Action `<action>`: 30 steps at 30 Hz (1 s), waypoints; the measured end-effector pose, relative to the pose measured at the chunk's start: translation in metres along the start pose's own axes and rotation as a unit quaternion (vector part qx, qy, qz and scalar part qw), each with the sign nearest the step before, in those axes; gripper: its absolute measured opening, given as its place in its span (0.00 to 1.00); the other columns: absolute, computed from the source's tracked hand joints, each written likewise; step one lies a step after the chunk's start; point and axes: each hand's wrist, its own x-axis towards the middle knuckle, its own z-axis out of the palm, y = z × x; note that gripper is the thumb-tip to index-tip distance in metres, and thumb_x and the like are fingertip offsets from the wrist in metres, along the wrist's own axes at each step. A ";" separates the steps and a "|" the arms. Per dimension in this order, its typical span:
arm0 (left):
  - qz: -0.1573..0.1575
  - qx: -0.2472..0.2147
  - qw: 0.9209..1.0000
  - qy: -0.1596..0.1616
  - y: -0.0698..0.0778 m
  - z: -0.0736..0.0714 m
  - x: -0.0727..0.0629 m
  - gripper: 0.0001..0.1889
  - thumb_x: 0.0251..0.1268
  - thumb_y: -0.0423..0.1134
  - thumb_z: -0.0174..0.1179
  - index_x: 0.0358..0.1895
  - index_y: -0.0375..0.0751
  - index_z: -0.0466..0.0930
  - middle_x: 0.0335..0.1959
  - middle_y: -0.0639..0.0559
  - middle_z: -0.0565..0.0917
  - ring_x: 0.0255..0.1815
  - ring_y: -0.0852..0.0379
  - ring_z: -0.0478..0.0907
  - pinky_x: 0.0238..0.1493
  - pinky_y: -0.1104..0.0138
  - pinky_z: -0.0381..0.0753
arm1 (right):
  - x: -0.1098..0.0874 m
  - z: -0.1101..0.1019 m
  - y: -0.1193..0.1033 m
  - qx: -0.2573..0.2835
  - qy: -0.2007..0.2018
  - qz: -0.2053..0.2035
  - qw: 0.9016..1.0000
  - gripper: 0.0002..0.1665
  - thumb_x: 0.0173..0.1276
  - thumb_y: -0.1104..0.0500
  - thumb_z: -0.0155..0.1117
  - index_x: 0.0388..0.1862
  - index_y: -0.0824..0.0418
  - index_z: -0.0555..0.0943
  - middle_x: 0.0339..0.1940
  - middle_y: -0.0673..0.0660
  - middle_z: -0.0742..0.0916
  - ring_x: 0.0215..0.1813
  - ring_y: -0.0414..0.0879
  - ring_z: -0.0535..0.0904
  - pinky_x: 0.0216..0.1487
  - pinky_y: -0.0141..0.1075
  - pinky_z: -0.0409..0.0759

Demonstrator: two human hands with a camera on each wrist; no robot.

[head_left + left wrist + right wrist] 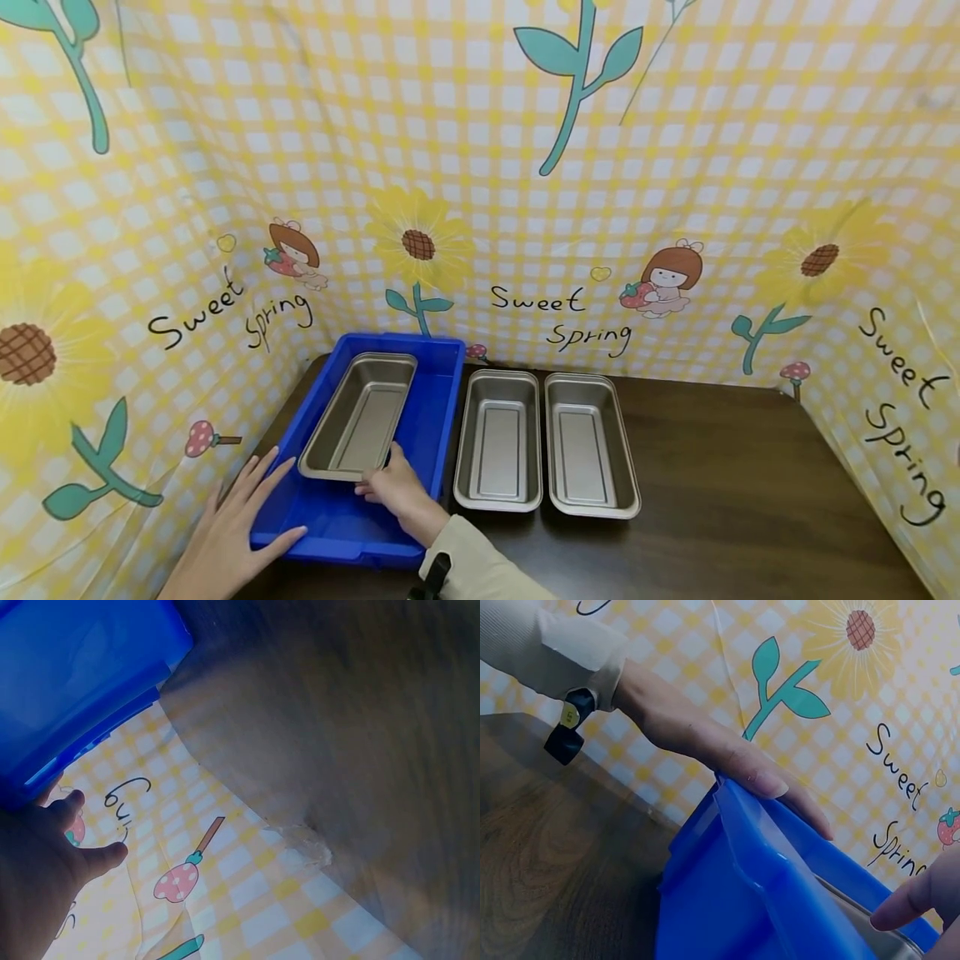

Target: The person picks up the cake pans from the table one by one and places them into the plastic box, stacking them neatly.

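Observation:
A metal loaf pan (366, 421) lies slanted inside the blue plastic tray (322, 523), toward the tray's left and back. At the pan's near right corner my right hand (405, 493) pinches its rim, the thumb on the inner side; in the right wrist view only part of that hand (930, 896) and a strip of pan show. My left hand (234, 525) rests at the tray's near left edge, fingers spread and extended. The left wrist view has this hand (41, 851) beside the tray wall (82, 682), holding nothing.
Two similar loaf pans, one (499, 454) close to the tray and another (590, 454) to its right, stand side by side on the dark wooden table (720, 492). A yellow checked cloth (495, 217) walls in the back and both sides.

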 end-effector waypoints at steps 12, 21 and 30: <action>0.004 -0.005 1.000 -0.002 -0.002 0.004 0.002 0.50 0.61 0.56 0.75 0.85 0.53 0.60 0.87 0.50 0.54 0.83 0.29 0.53 0.75 0.27 0.27 | -0.012 -0.010 -0.012 -0.103 -0.009 0.020 0.994 0.53 0.64 0.63 0.63 0.84 0.75 0.52 0.59 0.68 0.85 0.65 0.61 0.80 0.67 0.52 0.76; 0.006 0.012 1.000 -0.011 -0.004 0.002 0.001 0.51 0.61 0.57 0.74 0.85 0.53 0.58 0.87 0.45 0.55 0.86 0.34 0.46 0.74 0.27 0.24 | -0.033 -0.026 -0.034 -0.160 -0.050 0.013 0.986 0.51 0.64 0.56 0.66 0.84 0.67 0.60 0.72 0.64 0.79 0.74 0.61 0.74 0.72 0.58 0.71; 0.031 0.028 0.999 0.004 -0.007 0.004 0.003 0.52 0.58 0.58 0.75 0.84 0.55 0.59 0.89 0.58 0.47 0.89 0.48 0.31 0.72 0.24 0.24 | -0.052 -0.054 -0.045 -0.128 -0.070 -0.036 0.989 0.45 0.67 0.60 0.64 0.82 0.64 0.63 0.68 0.62 0.80 0.64 0.58 0.82 0.64 0.57 0.78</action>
